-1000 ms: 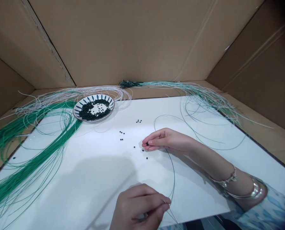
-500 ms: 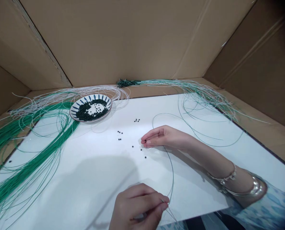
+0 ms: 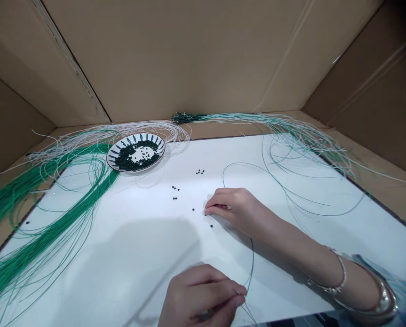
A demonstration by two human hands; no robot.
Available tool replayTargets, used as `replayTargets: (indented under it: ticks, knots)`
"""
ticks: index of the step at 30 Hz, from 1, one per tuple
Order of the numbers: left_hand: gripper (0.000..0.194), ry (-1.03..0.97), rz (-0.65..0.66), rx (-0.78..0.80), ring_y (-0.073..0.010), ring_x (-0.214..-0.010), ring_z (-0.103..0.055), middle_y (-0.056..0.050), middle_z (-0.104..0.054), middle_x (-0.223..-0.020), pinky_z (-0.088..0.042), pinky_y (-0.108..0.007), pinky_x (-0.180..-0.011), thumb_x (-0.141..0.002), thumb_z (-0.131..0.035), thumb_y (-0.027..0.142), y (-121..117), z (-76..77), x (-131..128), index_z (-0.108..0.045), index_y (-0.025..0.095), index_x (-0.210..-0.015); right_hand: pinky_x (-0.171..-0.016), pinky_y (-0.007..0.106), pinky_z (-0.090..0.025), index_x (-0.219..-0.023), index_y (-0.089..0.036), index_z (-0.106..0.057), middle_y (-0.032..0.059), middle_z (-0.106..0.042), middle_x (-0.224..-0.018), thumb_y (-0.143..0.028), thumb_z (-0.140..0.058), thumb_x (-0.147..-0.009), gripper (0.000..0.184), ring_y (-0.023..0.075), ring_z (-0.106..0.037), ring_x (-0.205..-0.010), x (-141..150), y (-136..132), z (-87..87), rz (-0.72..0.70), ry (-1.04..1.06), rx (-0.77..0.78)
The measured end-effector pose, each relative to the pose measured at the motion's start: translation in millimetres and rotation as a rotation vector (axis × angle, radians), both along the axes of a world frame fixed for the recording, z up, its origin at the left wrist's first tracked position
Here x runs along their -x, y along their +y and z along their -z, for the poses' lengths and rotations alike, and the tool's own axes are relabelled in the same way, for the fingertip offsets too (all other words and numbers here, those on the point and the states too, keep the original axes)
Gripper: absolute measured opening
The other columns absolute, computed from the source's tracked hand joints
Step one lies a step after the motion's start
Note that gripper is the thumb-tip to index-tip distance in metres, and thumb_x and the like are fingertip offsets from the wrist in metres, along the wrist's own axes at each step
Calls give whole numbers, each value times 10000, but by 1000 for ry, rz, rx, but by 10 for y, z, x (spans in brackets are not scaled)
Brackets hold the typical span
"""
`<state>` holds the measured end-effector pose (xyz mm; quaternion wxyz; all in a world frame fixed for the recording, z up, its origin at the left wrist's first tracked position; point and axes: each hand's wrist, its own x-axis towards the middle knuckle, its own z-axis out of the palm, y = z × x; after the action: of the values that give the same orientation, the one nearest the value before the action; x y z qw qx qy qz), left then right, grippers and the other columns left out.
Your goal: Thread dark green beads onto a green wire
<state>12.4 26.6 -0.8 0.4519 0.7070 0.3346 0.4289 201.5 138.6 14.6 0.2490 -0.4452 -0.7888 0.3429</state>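
Low in the view, my left hand pinches a thin green cord between thumb and forefinger. The cord runs up from there and passes under my other arm. My right hand is lowered to the white board with thumb and forefinger closed on a small dark bead, mostly hidden by the fingertips. One loose bead lies just below these fingers and another bead to their left. Farther off are a small group of beads and several more beads.
A blue-striped plate of dark beads stands at the back left. Bundles of green cords and white cords lie on the left. A beaded cord bundle stretches along the back. Cardboard walls surround the white board.
My right hand has moved down to the board, its fingertips now over the bead that lay loose below them. My left hand keeps its pinch on the cord. The view has shifted slightly.
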Motion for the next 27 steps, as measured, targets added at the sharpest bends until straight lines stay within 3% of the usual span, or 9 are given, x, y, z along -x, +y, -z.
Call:
replayTargets:
  ticks: [9, 15, 21, 24, 27]
  knots:
    - [175, 12, 28, -43, -169, -703, -742, -121, -790, -839, -582, -182, -637, -873, -706, 61, 22, 21, 19, -822, 129, -987, -705, 293, -532, -877, -212, -773, 50, -738, -923, -117, -616, -917, 187, 172, -681, -763, -4, -48, -80, 16, -57, -46]
    - [163, -5, -36, 13, -159, -707, -730, -108, -788, -835, -567, -178, -656, -883, -707, 81, -14, 11, -5, -829, 148, -968, -737, 287, -521, -876, -203, -769, 44, -724, -930, -74, -566, -928, 246, 173, -676, -824, 17, -90, -108, -13, -76, -79]
    - [193, 34, 53, -33, -180, -729, -745, -132, -785, -852, -580, -196, -650, -881, -688, 52, 29, 31, 29, -816, 122, -1007, -728, 281, -528, -933, -211, -759, 35, -728, -922, -85, -560, -943, 235, 164, -678, -796, -33, -93, -177, -20, -99, -87]
    - [182, 19, 19, -3, -168, -714, -742, -119, -790, -844, -579, -184, -650, -879, -698, 62, 18, 1, 7, -825, 136, -986, -833, 329, -537, -1050, -192, -734, 83, -731, -1047, -136, -498, -1001, 248, 206, -679, -940, -41, -78, -212, -26, -101, -128]
    - [184, 3, -31, 57, -158, -700, -735, -99, -792, -831, -574, -177, -652, -868, -701, 61, -12, -45, -24, -837, 155, -949, -986, 371, -505, -1184, -167, -704, 121, -698, -1212, -198, -523, -1015, 249, 236, -619, -1140, 19, -39, -175, -148, -102, -183]
